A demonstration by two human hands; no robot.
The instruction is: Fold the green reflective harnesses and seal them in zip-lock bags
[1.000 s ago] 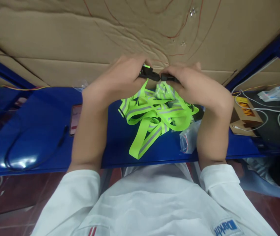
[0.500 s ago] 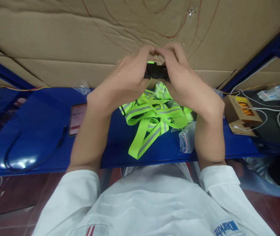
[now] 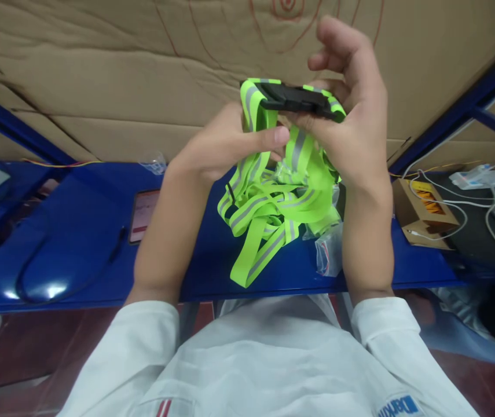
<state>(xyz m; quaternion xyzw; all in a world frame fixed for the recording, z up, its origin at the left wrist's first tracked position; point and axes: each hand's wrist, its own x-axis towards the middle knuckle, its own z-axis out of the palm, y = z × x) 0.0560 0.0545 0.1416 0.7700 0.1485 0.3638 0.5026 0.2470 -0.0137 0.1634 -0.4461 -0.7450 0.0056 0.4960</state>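
Note:
A black plastic side-release buckle (image 3: 293, 98) joins the ends of a neon-green reflective strap (image 3: 251, 107) with a grey stripe. My right hand (image 3: 355, 110) grips the buckle's right end, thumb beneath it, with some fingers raised and curled above. My left hand (image 3: 225, 142) is around the strap's left side; its thumb lies across the webbing and the other fingers are mostly hidden behind. Below both hands, more green strap (image 3: 268, 208) lies in a tangled heap on the blue table (image 3: 204, 266), with some loops hanging down from the buckle.
A clear plastic bag (image 3: 329, 252) lies right of the heap. Left stand a phone or tablet (image 3: 143, 215) and a black cable (image 3: 114, 249). An open cardboard box (image 3: 425, 211) and white cables (image 3: 455, 202) are at right. Cardboard (image 3: 121, 75) lines the back.
The buckle, earlier mostly covered by both hands, now shows fully with strap looped at both ends. My hands have moved apart, the left one lower and the right one with raised fingers.

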